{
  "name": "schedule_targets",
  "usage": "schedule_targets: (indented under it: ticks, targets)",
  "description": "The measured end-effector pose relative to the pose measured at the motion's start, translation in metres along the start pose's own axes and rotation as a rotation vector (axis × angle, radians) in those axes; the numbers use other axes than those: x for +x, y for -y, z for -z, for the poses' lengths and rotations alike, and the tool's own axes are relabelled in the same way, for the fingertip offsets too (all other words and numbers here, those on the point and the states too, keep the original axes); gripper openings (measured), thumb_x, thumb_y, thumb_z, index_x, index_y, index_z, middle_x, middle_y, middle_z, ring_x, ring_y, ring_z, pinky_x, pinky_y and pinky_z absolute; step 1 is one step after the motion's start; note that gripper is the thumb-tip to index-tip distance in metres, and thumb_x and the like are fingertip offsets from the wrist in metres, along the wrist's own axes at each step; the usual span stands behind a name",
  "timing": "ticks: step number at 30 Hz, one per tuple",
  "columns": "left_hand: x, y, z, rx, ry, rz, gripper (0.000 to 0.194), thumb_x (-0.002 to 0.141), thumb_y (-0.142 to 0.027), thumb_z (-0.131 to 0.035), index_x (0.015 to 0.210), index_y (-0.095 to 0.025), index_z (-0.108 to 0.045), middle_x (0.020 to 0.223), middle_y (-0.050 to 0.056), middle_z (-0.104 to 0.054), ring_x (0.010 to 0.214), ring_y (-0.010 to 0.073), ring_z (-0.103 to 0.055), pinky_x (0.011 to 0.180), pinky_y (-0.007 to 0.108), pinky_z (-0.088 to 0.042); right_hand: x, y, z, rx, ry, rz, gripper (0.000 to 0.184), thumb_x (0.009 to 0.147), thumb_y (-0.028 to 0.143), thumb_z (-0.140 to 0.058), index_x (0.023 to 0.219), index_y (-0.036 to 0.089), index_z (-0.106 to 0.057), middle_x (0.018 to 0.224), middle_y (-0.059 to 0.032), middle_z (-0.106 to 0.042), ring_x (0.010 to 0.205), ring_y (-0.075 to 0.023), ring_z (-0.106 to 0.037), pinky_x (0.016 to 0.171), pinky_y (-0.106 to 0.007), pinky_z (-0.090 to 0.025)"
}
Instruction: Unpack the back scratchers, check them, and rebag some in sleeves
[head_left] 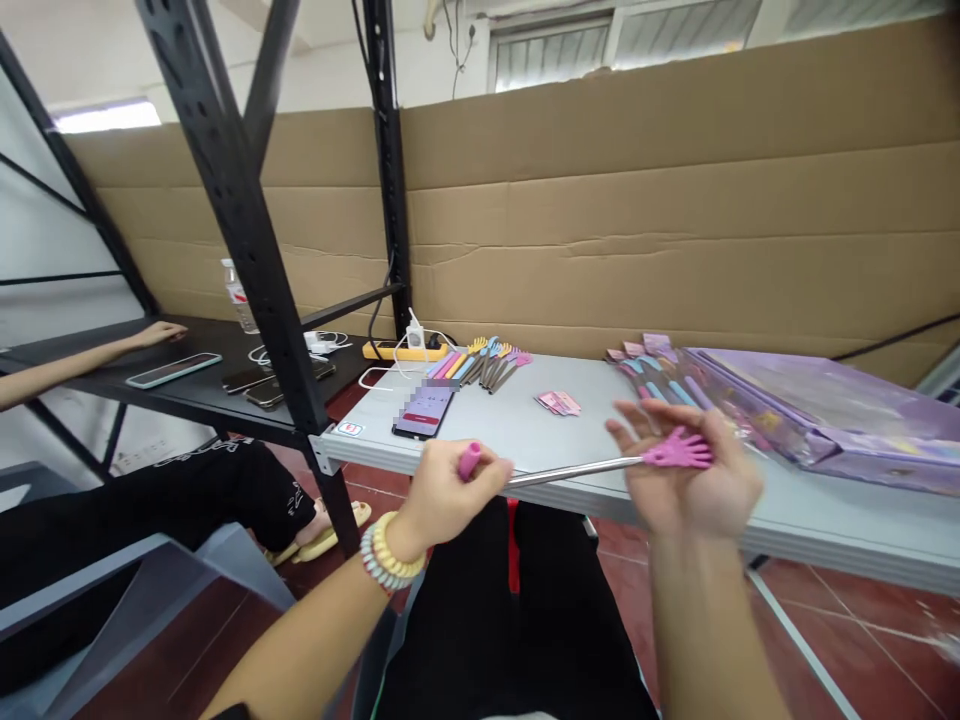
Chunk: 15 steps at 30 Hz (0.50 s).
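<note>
My left hand (442,495) is closed round the handle of a telescopic back scratcher (574,470), whose pink handle end pokes out above the fist. The silver rod stretches out to the right, nearly level. Its pink hand-shaped head lies across the palm of my right hand (694,500), which is turned up with the fingers loosely apart. Beyond, on the grey table (517,425), lie several folded back scratchers (495,365) with yellow, blue and pink heads. A small pile of pink cards (558,403) is nearer the middle. More scratchers with cards (656,370) lie at the right.
A purple plastic bag (825,400) fills the table's right side. A phone (426,408) lies at the left, near a yellow power strip (405,352). A black rack post (262,220) stands left. Past it, another person's arm (97,355) rests on a black table with phones.
</note>
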<state>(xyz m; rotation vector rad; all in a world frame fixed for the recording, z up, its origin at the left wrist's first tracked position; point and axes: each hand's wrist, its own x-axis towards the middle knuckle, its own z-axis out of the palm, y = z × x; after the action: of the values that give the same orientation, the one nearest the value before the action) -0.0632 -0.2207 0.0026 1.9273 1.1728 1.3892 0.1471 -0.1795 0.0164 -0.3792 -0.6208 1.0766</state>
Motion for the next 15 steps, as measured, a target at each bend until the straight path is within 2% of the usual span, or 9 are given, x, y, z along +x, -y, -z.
schedule_targets:
  ticks: [2, 4, 7, 8, 10, 12, 15]
  targets:
    - [0.012, -0.011, -0.007, 0.017, -0.025, 0.009, 0.036, 0.080, -0.032, -0.054, 0.048, -0.016, -0.047, 0.047, -0.005, -0.036, 0.049, 0.0075, -0.034, 0.050, 0.023, -0.029, -0.006, -0.015, -0.008, 0.070, 0.080, -0.063, 0.019, 0.073, 0.034, -0.056, 0.062, 0.019, -0.056, 0.068, -0.0021, -0.064, 0.076, -0.0236, -0.067, 0.067, -0.043, -0.053]
    - [0.021, -0.018, -0.014, 0.028, -0.014, 0.010, 0.040, 0.080, -0.034, -0.053, 0.046, -0.016, -0.046, 0.045, -0.005, -0.032, 0.048, 0.0071, -0.032, 0.049, 0.023, -0.028, -0.006, -0.024, -0.009, 0.149, 0.081, -0.095, 0.017, 0.072, 0.034, -0.056, 0.062, 0.019, -0.054, 0.059, 0.0009, -0.059, 0.064, -0.0192, -0.064, 0.060, -0.038, -0.053]
    - [0.032, -0.017, -0.023, 0.042, 0.095, -0.022, 0.032, 0.078, -0.036, -0.057, 0.053, -0.016, -0.057, 0.046, -0.006, -0.040, 0.048, 0.0072, -0.036, 0.051, 0.022, -0.031, 0.005, -0.029, -0.004, 0.188, -0.042, -0.159, 0.024, 0.078, 0.040, -0.050, 0.068, 0.019, -0.053, 0.049, 0.0047, -0.049, 0.043, -0.0104, -0.052, 0.046, -0.026, -0.047]
    - [0.036, -0.014, -0.026, 0.051, 0.114, -0.029, 0.029, 0.077, -0.037, -0.059, 0.058, -0.016, -0.061, 0.047, -0.006, -0.043, 0.049, 0.0074, -0.038, 0.052, 0.022, -0.032, 0.010, -0.031, -0.003, 0.189, -0.093, -0.187, 0.031, 0.081, 0.046, -0.047, 0.069, 0.018, -0.053, 0.050, 0.0047, -0.049, 0.043, -0.0098, -0.052, 0.045, -0.025, -0.047]
    - [0.047, -0.005, -0.033, 0.076, 0.053, -0.026, 0.027, 0.078, -0.038, -0.058, 0.063, -0.016, -0.063, 0.048, -0.005, -0.046, 0.049, 0.0081, -0.040, 0.052, 0.022, -0.033, 0.018, -0.037, -0.004, 0.144, -0.126, -0.240, 0.039, 0.080, 0.056, -0.048, 0.070, 0.018, -0.052, 0.058, 0.0015, -0.056, 0.053, -0.0123, -0.059, 0.051, -0.027, -0.052]
    - [0.062, 0.005, -0.042, 0.122, -0.063, -0.027, 0.027, 0.080, -0.037, -0.055, 0.065, -0.017, -0.062, 0.051, -0.004, -0.050, 0.051, 0.0091, -0.043, 0.053, 0.023, -0.034, 0.024, -0.048, -0.011, -0.010, -0.019, -0.292, 0.036, 0.072, 0.053, -0.063, 0.071, 0.018, -0.053, 0.070, -0.0024, -0.063, 0.066, -0.0162, -0.064, 0.058, -0.031, -0.055]
    - [0.090, 0.017, -0.053, 0.224, -0.166, -0.052, 0.024, 0.083, -0.032, -0.050, 0.065, -0.018, -0.058, 0.059, -0.002, -0.057, 0.057, 0.0117, -0.049, 0.058, 0.024, -0.037, 0.042, -0.062, -0.025, -0.287, 0.179, -0.279, 0.031, 0.060, 0.032, -0.079, 0.075, 0.017, -0.056, 0.070, -0.0008, -0.063, 0.063, -0.0143, -0.062, 0.056, -0.028, -0.054]
